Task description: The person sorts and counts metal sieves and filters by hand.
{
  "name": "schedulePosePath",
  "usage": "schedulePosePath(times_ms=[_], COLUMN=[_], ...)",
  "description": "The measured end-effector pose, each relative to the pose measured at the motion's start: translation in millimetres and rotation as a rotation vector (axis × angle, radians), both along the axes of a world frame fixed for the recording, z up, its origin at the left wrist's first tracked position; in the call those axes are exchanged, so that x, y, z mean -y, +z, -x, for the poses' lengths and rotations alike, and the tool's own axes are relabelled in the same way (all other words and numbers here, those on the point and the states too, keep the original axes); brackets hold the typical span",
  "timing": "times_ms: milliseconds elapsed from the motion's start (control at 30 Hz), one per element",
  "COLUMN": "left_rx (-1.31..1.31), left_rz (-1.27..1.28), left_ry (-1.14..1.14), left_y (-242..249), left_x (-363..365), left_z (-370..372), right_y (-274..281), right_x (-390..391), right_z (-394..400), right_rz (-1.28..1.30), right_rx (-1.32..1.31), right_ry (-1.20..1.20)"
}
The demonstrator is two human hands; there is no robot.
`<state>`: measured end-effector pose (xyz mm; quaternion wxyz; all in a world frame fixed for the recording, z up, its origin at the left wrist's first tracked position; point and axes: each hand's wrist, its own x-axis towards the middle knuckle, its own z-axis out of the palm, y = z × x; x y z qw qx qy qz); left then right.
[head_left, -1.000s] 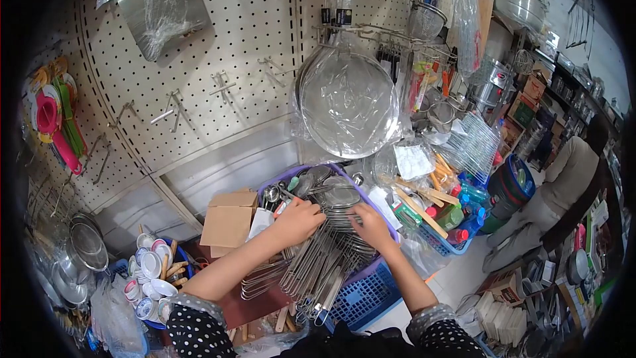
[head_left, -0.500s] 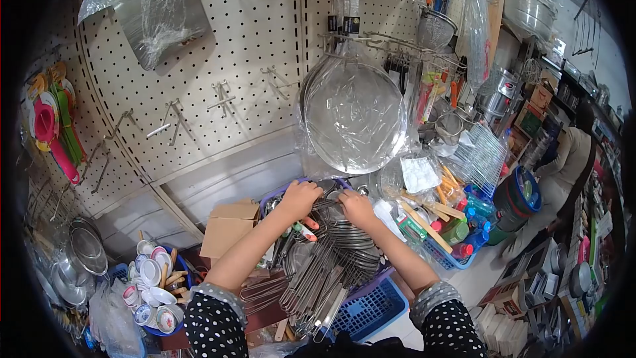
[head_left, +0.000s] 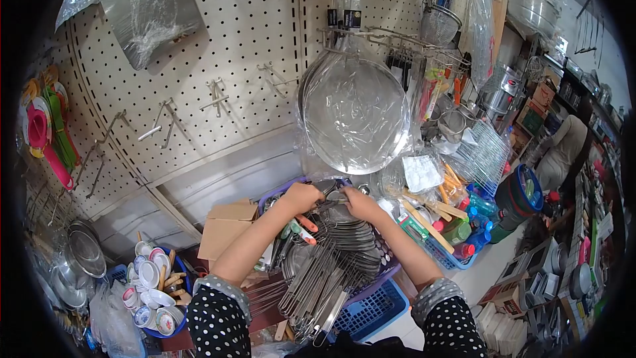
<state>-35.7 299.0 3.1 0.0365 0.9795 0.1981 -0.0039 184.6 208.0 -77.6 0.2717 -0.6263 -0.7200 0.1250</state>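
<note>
A purple basket (head_left: 386,274) in front of me is heaped with metal kitchenware. At its far side my left hand (head_left: 303,199) is closed, fingers curled down among the metal pieces; what it grips is hidden. Close by on the right, my right hand (head_left: 361,204) is closed too, its fingertips at some thin metal ware I cannot make out. Below it lies a stack of round metal pieces (head_left: 351,242). Long wire-handled metal utensils (head_left: 315,288) fan out toward me. An orange-and-white handle (head_left: 306,223) sticks out under my left hand.
A blue basket (head_left: 377,308) stands at the near right, a cardboard box (head_left: 222,232) at the left. Plastic-wrapped round sieves (head_left: 356,116) hang on the pegboard (head_left: 252,40). White ladles and bowls (head_left: 156,278) fill a tub at left. A person (head_left: 563,149) stands in the right background.
Both hands stay over the far side of the basket, with a slight shift in their grip. The view has tilted a little. The person in the background bends forward more.
</note>
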Motion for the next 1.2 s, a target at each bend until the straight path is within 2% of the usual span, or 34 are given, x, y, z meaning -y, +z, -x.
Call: schedulePosePath(times_ms=[67,167,267,367,467,567,667,767,867,967,1067,1167,1200], left_rx=[-0.101,-0.105,-0.099,-0.077,-0.166,-0.273,-0.361,-0.367,-0.359,-0.406,-0.292,0.29,0.329], left_rz=[-0.078,-0.128,-0.093,-0.06,-0.002,0.041,-0.122,-0.126,-0.079,-0.087,-0.04,-0.184,-0.284], left_ry=[0.008,-0.039,-0.052,-0.074,-0.048,-0.035,-0.094,-0.035,0.069,0.068,0.171,0.095,-0.027], left_y=[-6.1,-15.1,-23.1,-25.6,-17.5,-19.1,-11.1,-7.6,-2.7,0.7,1.0,7.4,21.6], left_x=[1.1,1.9,-2.9,-5.7,-3.0,4.1,24.3,36.1,47.3,50.8,61.0,88.2,97.1], left_z=[1.6,1.3,2.0,5.3,3.0,-1.6,0.5,3.3,-1.9,-2.3,4.0,18.3,19.2], right_y=[24.9,9.0,25.9,27.7,18.3,6.3,-10.4,-1.4,41.2,28.5,26.2,19.8,24.9], right_x=[13.5,18.3,36.1,41.7,50.9,53.4,58.9,69.7,72.1,56.0,49.0,50.8,55.1], right_z=[-0.9,-13.5,-11.6,-9.8,-3.8,0.3,2.2,8.4,17.8,16.3,12.4,10.6,14.4], right_rz=[0.176,-0.024,-0.076,0.088,0.002,0.007,-0.104,-0.122,0.015,-0.094,-0.109,-0.161,-0.17], right_rx=[-0.127,-0.066,0.052,0.129,0.414,0.549,0.716,0.737,0.376,0.4,0.422,0.475,0.514], right_ry=[0.035,0.261,0.295,0.286,0.34,0.304,0.272,0.229,0.192,0.134,0.162,0.175,0.177])
